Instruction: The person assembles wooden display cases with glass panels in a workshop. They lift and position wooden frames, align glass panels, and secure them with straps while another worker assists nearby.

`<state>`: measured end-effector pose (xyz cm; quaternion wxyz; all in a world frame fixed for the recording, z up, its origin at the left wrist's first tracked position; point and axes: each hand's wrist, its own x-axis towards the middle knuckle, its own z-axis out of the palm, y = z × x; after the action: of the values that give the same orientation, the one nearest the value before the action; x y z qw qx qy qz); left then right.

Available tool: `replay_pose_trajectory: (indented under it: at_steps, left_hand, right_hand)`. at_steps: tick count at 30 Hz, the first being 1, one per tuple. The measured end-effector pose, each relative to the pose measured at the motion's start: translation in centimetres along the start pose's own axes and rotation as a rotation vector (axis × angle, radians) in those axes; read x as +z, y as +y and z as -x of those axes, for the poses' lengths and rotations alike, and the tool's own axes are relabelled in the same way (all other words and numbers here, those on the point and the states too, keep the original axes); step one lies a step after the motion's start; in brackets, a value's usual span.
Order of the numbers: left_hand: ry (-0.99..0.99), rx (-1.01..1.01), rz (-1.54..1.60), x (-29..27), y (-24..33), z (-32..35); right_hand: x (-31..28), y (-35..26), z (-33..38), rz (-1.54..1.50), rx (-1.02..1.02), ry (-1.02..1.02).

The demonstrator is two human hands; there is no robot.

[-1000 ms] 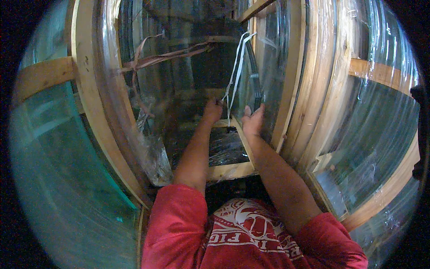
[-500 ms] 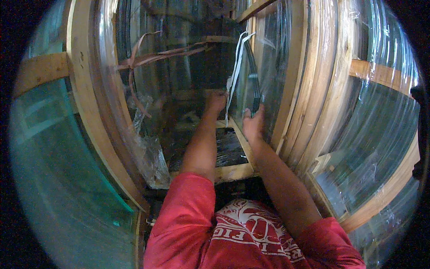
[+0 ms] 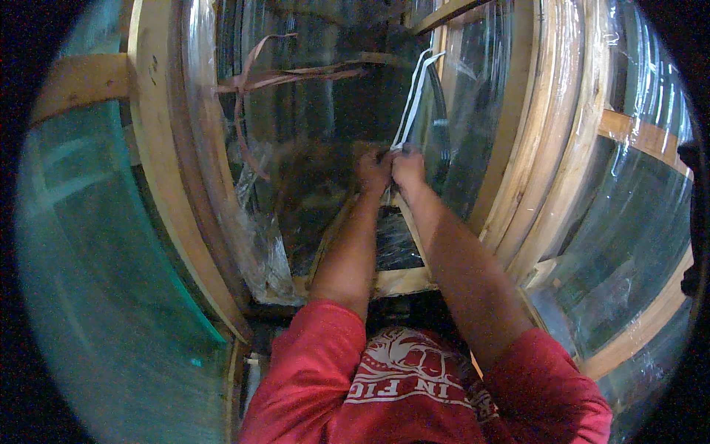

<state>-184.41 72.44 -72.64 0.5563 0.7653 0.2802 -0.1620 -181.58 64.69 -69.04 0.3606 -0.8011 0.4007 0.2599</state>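
Note:
A white strap (image 3: 414,103), folded into two narrow lengths, hangs in front of me and runs down into my hands. My right hand (image 3: 408,167) is closed around its lower part. Right beside it, almost touching, my left hand (image 3: 375,172) is also closed at the strap; its fingertips are partly hidden. A dark, cable-like band (image 3: 443,126) hangs just right of the strap, apart from both hands. Below the hands lies a wooden frame (image 3: 403,283) with dark, shiny plastic film (image 3: 399,244) inside it.
Wooden posts (image 3: 159,148) and glass sheets wrapped in clear film (image 3: 266,259) stand on the left. More wooden posts (image 3: 543,133) and a wrapped panel (image 3: 643,200) rise on the right. A pinkish strap (image 3: 296,78) stretches across the back left.
My right hand has left the dark band, moved left and closed on the white strap beside my left hand. The whole view has shifted slightly.

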Motion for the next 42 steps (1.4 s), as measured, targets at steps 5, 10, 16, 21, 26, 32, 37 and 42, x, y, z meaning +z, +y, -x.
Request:
replay_pose_trajectory:
  at_steps: [5, 10, 16, 21, 26, 32, 37, 42]
  left_hand:
    - [-0.078, -0.134, -0.026, 1.0, -2.0, -0.2]
    - [-0.078, -0.034, -0.062, 0.7, -1.8, -0.5]
    - [-0.168, -0.161, -0.093, -0.2, -0.3, -0.6]
    - [-0.222, -0.171, -0.055, -0.3, -1.1, -1.2]
    - [-0.187, -0.099, 0.035, 0.1, -3.3, -1.2]
    - [-0.231, -0.109, 0.022, 0.2, -3.7, -1.7]
    - [-0.213, -0.141, 0.045, -0.5, -2.7, -1.4]
    - [-0.153, -0.003, 0.015, -0.6, -2.7, -1.6]
  right_hand:
    - [1.5, 1.6, -2.1, 0.06, -0.041, 0.04]
    - [2.0, 2.5, -1.7, -0.233, 0.168, -0.004]
    - [3.2, 3.5, -4.4, -0.761, 0.582, -0.145]
    - [1.5, 2.1, -3.5, -0.148, -0.049, -0.048]
    - [-0.2, -1.5, -4.3, 0.411, -0.633, 0.031]
    - [0.1, -2.3, -9.6, 0.254, -0.116, -0.288]
    - [1.6, 0.3, -8.1, -0.014, -0.143, -0.096]
    - [1.9, 2.5, -4.0, -0.011, -0.167, 0.11]
